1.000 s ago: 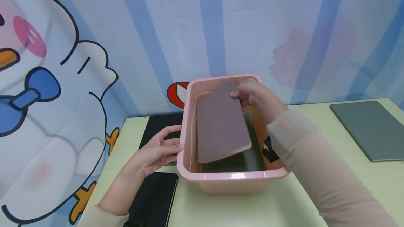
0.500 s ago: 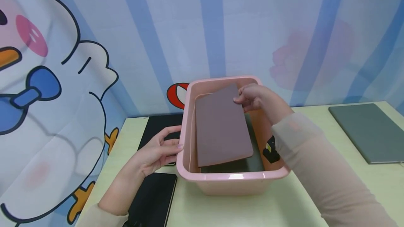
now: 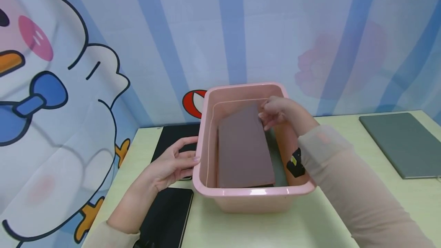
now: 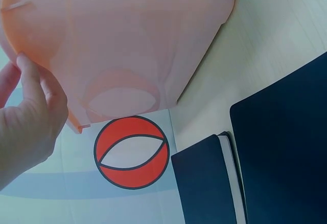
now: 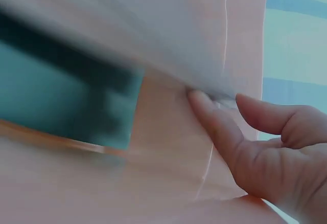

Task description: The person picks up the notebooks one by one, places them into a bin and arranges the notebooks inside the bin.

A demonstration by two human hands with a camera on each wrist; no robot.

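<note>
A pink plastic basin (image 3: 255, 192) stands on the table. My left hand (image 3: 172, 163) holds its left rim, and the left wrist view shows the fingers (image 4: 30, 75) at that rim. Inside the basin a mauve notebook (image 3: 242, 148) lies over a grey-green flat item (image 3: 277, 160). My right hand (image 3: 275, 112) is inside the basin at the notebook's upper right edge. In the right wrist view the notebook is blurred, its edge beside the thumb and the outstretched index finger (image 5: 219, 127). The underside of the notebook is hidden.
Black notebooks lie left of the basin, one nearer (image 3: 169, 217) and one farther back (image 3: 179, 135). A flat grey-green item (image 3: 403, 144) lies on the table (image 3: 255, 232) at the right. A cartoon-printed cloth (image 3: 165, 49) covers the wall behind.
The mauve notebook has come down deeper into the basin, covering more of the grey-green item. My right hand has followed it slightly downward, its thumb now off the cover. The left hand stays put.
</note>
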